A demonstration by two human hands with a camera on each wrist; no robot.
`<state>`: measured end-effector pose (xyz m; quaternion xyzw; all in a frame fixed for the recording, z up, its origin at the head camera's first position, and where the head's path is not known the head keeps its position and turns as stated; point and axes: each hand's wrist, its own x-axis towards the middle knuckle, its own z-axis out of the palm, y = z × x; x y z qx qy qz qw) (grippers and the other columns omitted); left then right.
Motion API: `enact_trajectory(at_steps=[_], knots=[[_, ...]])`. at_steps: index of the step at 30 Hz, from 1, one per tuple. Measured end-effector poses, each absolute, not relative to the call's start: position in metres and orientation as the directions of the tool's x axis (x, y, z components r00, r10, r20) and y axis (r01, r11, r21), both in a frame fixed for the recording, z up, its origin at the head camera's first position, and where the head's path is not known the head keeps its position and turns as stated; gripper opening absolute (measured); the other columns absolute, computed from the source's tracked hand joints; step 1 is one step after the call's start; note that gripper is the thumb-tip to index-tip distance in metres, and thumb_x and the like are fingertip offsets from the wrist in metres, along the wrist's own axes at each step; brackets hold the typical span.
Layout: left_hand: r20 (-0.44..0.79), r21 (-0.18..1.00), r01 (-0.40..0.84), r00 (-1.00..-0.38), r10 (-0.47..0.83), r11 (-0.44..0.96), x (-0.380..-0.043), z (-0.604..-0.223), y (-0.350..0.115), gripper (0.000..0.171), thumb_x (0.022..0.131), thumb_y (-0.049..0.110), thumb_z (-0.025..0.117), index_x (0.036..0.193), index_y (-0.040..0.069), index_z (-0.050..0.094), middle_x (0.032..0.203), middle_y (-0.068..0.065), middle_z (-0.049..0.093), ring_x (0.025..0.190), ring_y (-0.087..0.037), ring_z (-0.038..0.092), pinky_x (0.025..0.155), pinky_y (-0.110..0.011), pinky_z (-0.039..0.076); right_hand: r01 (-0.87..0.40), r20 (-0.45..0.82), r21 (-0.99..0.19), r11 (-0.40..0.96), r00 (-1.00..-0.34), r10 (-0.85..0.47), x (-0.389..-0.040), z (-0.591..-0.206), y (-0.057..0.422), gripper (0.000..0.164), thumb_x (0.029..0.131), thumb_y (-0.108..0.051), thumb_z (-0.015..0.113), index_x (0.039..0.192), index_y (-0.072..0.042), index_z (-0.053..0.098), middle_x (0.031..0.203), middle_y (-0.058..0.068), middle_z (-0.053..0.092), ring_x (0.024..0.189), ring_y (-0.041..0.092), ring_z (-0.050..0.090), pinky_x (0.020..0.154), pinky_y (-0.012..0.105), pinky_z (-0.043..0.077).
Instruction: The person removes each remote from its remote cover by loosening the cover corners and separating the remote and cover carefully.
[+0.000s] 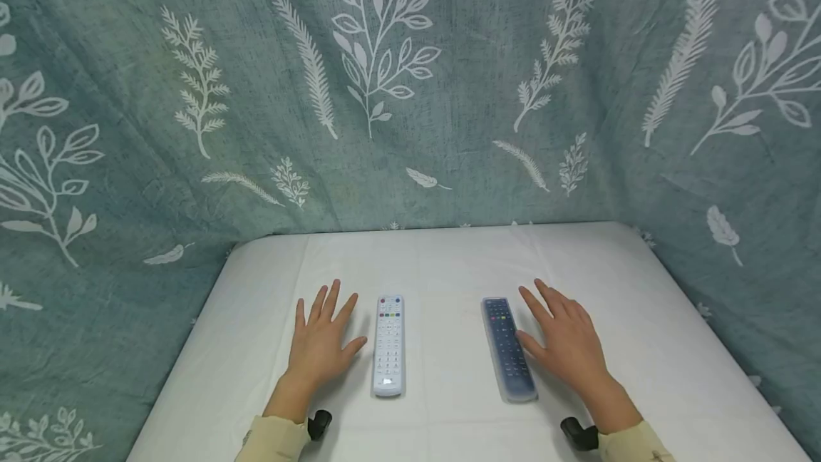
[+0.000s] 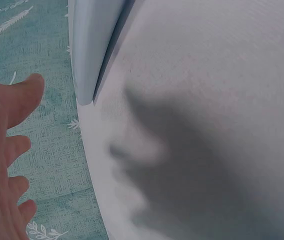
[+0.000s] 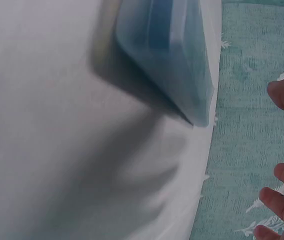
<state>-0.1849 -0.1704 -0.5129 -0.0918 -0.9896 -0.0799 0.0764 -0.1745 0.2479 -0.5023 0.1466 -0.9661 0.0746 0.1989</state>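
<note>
A white remote control [image 1: 388,346] lies lengthwise on the white table, its buttons facing up. Just left of it, my left hand [image 1: 321,344] is held with fingers spread, casting a shadow on the cloth. To the right lies a dark remote control [image 1: 509,348] in a clear cover, slightly slanted. My right hand [image 1: 567,341] is beside its right edge, fingers spread and thumb overlapping that edge in the head view. In the left wrist view the white remote [image 2: 94,45] is apart from the thumb; in the right wrist view the covered remote [image 3: 167,55] is apart from the fingers.
A white cloth [image 1: 442,269] covers the table. Green fabric [image 1: 462,91] with white leaf prints hangs behind and along both sides. Small black wrist mounts [image 1: 319,424] sit by the sleeves.
</note>
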Motion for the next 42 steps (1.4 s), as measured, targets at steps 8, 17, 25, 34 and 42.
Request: enact_trajectory(at_steps=[8,17,25,34,42], knots=[[0.155,0.192,0.18,-0.976,0.151,0.965,-0.185,-0.515,-0.168,0.077,0.09,0.053,0.066,0.155,0.026,0.036,0.168,-0.009,0.02,0.153,-0.033,0.025,0.122,-0.062,0.021,-0.315,0.342,-0.12,0.942,-0.903,-0.259,-0.178,-0.496,0.22,0.075,0.088,-0.041,0.073,0.153,-0.019,0.041,0.149,0.014,0.049,0.126,0.039,0.053,0.096,0.06,0.047],[0.111,0.251,0.15,-0.986,0.125,0.956,-0.184,-0.518,-0.163,0.08,0.091,0.049,0.068,0.156,0.017,0.035,0.16,-0.011,0.038,0.144,-0.033,0.042,0.113,-0.055,0.039,-0.345,0.323,-0.16,0.925,-0.904,-0.282,-0.182,-0.501,0.19,0.074,0.087,-0.042,0.076,0.15,-0.019,0.045,0.129,0.01,0.062,0.11,0.03,0.062,0.081,0.048,0.053],[0.075,0.244,0.122,-0.991,0.106,0.962,-0.183,-0.523,-0.157,0.075,0.092,0.051,0.065,0.153,0.014,0.04,0.143,-0.01,0.056,0.128,-0.03,0.056,0.098,-0.051,0.052,-0.345,0.229,-0.225,0.911,-0.928,-0.295,-0.181,-0.505,0.164,0.071,0.087,-0.043,0.075,0.149,-0.021,0.047,0.122,0.008,0.065,0.101,0.026,0.065,0.065,0.04,0.056],[0.028,0.32,0.09,-0.996,0.086,0.943,-0.185,-0.528,-0.15,0.066,0.093,0.049,0.064,0.146,0.013,0.049,0.083,0.007,0.061,0.075,-0.012,0.055,0.06,-0.031,0.047,-0.286,0.095,-0.362,0.887,-0.958,-0.27,-0.183,-0.513,0.13,0.065,0.088,-0.04,0.075,0.145,-0.021,0.051,0.097,-0.007,0.066,0.064,0.005,0.05,0.049,0.023,0.037],[-0.026,0.498,0.061,-0.996,0.085,0.865,-0.184,-0.527,-0.142,0.067,0.095,0.04,0.065,0.149,0.007,0.043,0.072,0.009,0.055,0.06,-0.007,0.048,0.051,-0.024,0.038,-0.298,0.024,-0.427,0.854,-0.947,-0.319,-0.185,-0.521,0.098,0.06,0.091,-0.041,0.072,0.142,-0.017,0.054,0.09,-0.01,0.063,0.065,0.004,0.046,0.057,0.023,0.04]])
